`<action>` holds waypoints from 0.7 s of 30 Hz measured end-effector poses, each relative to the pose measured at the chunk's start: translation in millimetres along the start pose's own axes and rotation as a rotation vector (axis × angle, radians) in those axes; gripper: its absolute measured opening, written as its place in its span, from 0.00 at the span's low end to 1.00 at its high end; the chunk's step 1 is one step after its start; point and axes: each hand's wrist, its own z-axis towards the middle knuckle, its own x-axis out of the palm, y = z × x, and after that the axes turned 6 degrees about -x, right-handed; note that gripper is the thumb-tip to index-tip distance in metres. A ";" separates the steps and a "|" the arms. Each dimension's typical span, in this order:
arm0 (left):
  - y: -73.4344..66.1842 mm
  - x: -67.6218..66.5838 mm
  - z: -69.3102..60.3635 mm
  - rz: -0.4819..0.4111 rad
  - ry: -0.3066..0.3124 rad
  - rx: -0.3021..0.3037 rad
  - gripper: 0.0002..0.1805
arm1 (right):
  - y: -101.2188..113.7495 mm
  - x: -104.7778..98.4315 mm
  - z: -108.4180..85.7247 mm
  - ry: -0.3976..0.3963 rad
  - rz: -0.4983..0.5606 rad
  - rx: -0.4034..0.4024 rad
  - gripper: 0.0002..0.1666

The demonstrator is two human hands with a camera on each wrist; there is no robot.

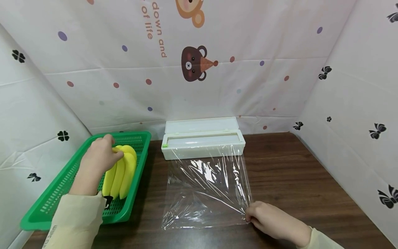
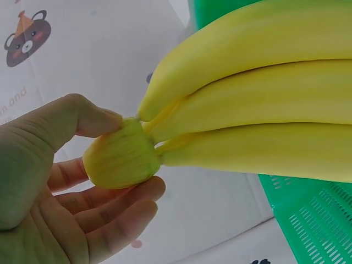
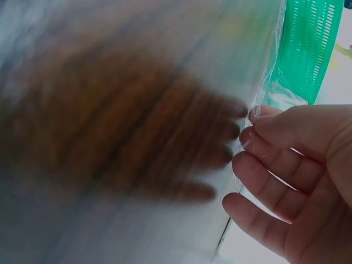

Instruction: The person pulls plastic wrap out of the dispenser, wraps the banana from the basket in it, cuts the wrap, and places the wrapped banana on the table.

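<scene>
Here, the stem end of a curved yellow banana bunch (image 1: 120, 178) is pinched between thumb and fingers by the left hand (image 1: 99, 155), the bunch being held within a perforated green plastic basket (image 1: 119, 217). A corner of a clear, wrinkled plastic film (image 1: 202, 204) is pinched by the right hand (image 1: 269, 218); over a dark brown wooden table (image 1: 280, 166), the film is spread from an open white rectangular box (image 1: 199, 150)

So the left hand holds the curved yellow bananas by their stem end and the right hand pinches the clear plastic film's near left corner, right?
Wrong corner: the head view shows the right hand pinching the near right corner of the clear plastic film. The left hand does hold the yellow bananas by their stem end.
</scene>
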 end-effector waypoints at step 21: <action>-21.3 -8.0 -9.6 -0.056 -0.216 0.049 0.25 | -1.1 0.7 -0.9 0.013 0.014 0.014 0.11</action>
